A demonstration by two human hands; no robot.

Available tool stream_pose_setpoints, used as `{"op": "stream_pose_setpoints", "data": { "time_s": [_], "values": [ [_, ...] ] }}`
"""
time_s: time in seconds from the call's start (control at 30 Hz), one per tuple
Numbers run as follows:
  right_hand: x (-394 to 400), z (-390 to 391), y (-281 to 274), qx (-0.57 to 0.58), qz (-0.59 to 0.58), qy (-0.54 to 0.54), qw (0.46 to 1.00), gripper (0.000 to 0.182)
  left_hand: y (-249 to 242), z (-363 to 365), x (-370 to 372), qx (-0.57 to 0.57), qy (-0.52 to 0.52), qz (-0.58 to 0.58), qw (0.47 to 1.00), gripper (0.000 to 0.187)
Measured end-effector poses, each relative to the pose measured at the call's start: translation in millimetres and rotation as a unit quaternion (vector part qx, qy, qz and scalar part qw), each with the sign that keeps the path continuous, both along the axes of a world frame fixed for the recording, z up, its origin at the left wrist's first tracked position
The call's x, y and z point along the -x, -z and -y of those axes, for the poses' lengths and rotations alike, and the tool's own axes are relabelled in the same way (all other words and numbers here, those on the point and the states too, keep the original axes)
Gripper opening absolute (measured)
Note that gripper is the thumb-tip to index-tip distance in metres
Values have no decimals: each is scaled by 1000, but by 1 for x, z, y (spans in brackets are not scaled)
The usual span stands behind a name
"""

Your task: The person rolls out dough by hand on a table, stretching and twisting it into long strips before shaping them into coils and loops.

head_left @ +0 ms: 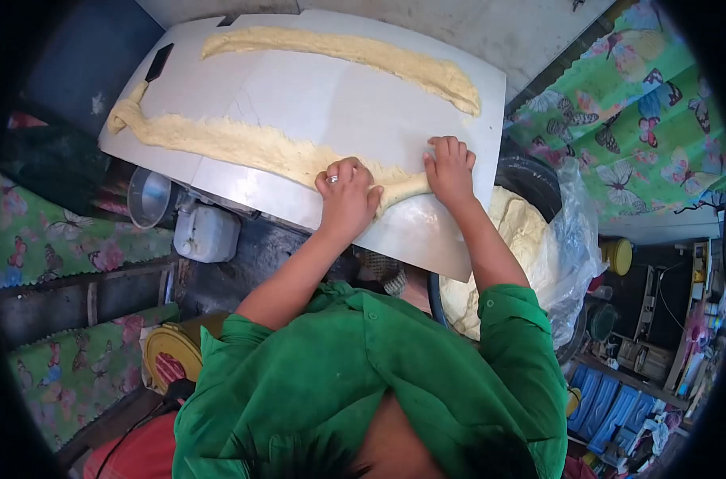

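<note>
A long strip of pale yellow dough [243, 144] runs along the near side of the light-coloured work surface [291, 100], with a twisted, folded end at the far left. Near its right end, my left hand [349, 195] curls its fingers over the dough and wears a ring. My right hand [453, 172] grips the rolled right tip, its fingers bent and partly hiding the dough. Between the two hands the dough is narrowed into a rope. Farther back lies a second dough strip [347, 49], which neither hand touches.
A black tub with a big dough mass [506, 231] and clear plastic [574, 247] stands at the right. A flat black rectangle [159, 62] lies by the left dough end. Below the surface's left edge are a metal pot [150, 195] and a white jug [207, 231].
</note>
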State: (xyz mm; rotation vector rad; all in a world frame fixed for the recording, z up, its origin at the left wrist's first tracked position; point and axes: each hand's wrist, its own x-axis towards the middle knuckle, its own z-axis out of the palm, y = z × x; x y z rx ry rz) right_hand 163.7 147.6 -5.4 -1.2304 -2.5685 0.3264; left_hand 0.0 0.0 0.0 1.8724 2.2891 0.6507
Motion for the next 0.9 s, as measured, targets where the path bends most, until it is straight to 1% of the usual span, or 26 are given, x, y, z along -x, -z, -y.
{"op": "stream_pose_setpoints", "data": {
  "time_s": [0.07, 0.1, 0.13, 0.17, 0.23, 0.27, 0.3, 0.33, 0.37, 0.4, 0.43, 0.47, 0.5, 0.53, 0.57, 0.63, 0.67, 0.7, 0.73, 0.77, 0.8, 0.83, 0.87, 0.9],
  "values": [
    [7, -3, -12, 41, -69, -62, 995, 32, 6, -10, 13, -110, 38, -16, 993, 33],
    [-8, 17, -6, 60, -119, -175, 975, 32, 1, 9, 0, -100, 33, -1, 994, 33],
    [-9, 25, 3, 60, -188, -289, 937, 31, -7, 17, -2, -101, 92, -22, 990, 30],
    [-11, 41, -5, 11, -113, -322, 940, 31, -12, 22, -3, -98, 150, -40, 983, 27],
    [-18, 41, 2, -3, -88, -280, 956, 30, 1, 26, 4, -81, 128, -50, 987, 26],
    [-16, 36, 4, 0, -87, -282, 955, 30, 7, 29, 5, -63, 109, -57, 990, 25],
    [-8, 23, 5, -2, -58, -216, 975, 29, 1, 27, 8, -61, 107, -56, 991, 25],
    [-2, 12, 7, -3, -28, -146, 989, 29, -9, 21, 12, -55, 19, -48, 997, 24],
    [10, 0, 12, -51, -54, -78, 994, 28, -15, 14, 16, -51, -68, -41, 996, 23],
    [22, -6, 8, -80, -49, -28, 995, 29, -9, 8, 20, -112, -104, -59, 987, 19],
    [31, -10, 2, -108, -46, 21, 993, 29, -5, 6, 22, -113, -103, -60, 986, 19],
    [31, -8, -2, -110, -49, 22, 992, 29, -2, 3, 27, -143, -48, -77, 986, 19],
    [30, -2, -5, -84, -88, -69, 990, 29, -1, 1, 33, -172, 6, -95, 981, 20],
    [27, 5, -6, -55, -124, -163, 977, 30, -2, 5, 36, -103, 106, -49, 988, 23],
    [22, 12, 4, 12, -182, -276, 944, 30, -3, 10, 34, -105, 102, -50, 988, 23],
    [6, 38, -3, -50, -91, -286, 953, 30, -10, 20, 28, -127, 121, -79, 981, 23],
    [6, 32, -5, -48, -90, -289, 952, 30, -1, 23, 36, -82, 116, -54, 988, 23],
    [8, 20, -9, -15, -25, -248, 968, 31, -3, 20, 44, -83, 113, -53, 989, 23],
    [13, 9, -10, 20, 40, -203, 978, 31, -8, 16, 52, -68, 54, -31, 996, 23],
    [27, -2, -6, 11, 35, -100, 994, 33, -11, 14, 55, -50, -5, -5, 999, 24],
    [40, -15, -4, -52, 20, -48, 997, 34, -16, 9, 57, -74, -61, -14, 995, 25],
    [50, -20, -5, -116, 2, 4, 993, 34, -17, 5, 58, -76, -61, -14, 995, 25],
    [56, -19, -6, -118, 0, 6, 993, 34, -20, 0, 60, -117, -58, -16, 991, 27],
    [62, -15, -10, -112, -63, -81, 988, 36, -22, -3, 64, -158, -54, -18, 986, 30]
  ]
}}
